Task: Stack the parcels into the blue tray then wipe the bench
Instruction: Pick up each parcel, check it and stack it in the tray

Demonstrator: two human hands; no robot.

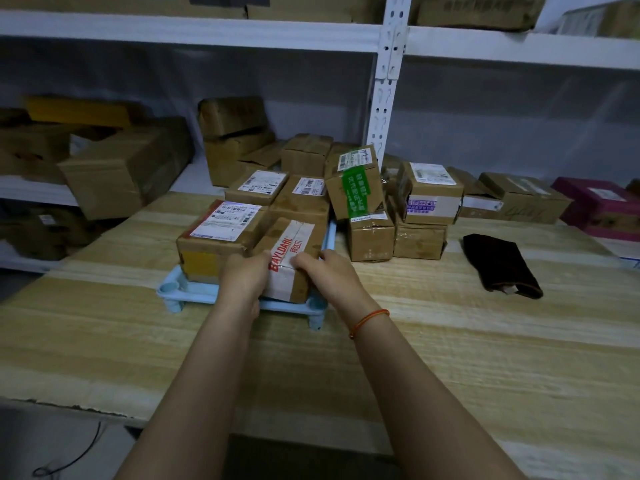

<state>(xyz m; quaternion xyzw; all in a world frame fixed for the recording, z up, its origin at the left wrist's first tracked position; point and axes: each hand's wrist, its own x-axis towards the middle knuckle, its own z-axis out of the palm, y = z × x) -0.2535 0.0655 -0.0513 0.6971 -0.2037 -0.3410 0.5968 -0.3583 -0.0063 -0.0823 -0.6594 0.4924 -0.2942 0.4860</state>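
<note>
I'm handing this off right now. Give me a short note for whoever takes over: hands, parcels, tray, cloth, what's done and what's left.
Left hand and right hand: both grip the near end of the white-taped parcel, setting it on the blue tray.
Tray: holds the yellow-sided parcel at left, with more parcels behind.
Not stacked: the green-taped parcel and its neighbours stand on the bench right of the tray.
Dark cloth: lies untouched on the bench at right.
Done: several parcels in the tray.
Left: seat this parcel, move the rest, then wipe the bench.
</note>
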